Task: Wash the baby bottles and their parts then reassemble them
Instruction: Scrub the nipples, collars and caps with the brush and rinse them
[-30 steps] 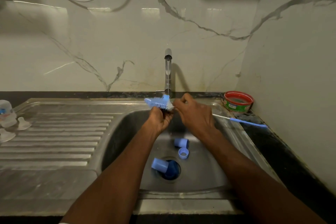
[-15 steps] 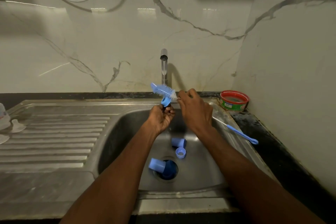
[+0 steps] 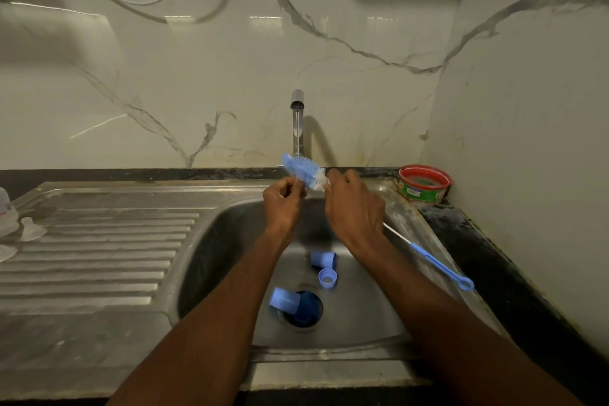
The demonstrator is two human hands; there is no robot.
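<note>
My right hand [image 3: 354, 208] grips the wire stem of a blue bottle brush [image 3: 304, 173]; its blue loop handle [image 3: 441, 269] sticks out behind over the sink's right rim. My left hand [image 3: 281, 204] is curled against the bristles and pinches a small bottle part, mostly hidden by the fingers. Both hands hover over the steel sink [image 3: 230, 241], under the tap [image 3: 297, 122]. In the basin lie a blue cap [image 3: 323, 260], a blue ring [image 3: 328, 277] and another blue cap [image 3: 283, 299] at the drain, beside a darker blue piece [image 3: 308, 308].
A clear bottle [image 3: 5, 211] and clear teats [image 3: 31, 231] stand on the ribbed drainboard [image 3: 99, 257] at far left. A red and green tub [image 3: 425, 183] sits in the back right corner on the dark counter. Marble walls close in behind and on the right.
The brush head has lifted and tilted up toward the tap. The small blue part seen in my left fingers half a second ago is now hidden by them.
</note>
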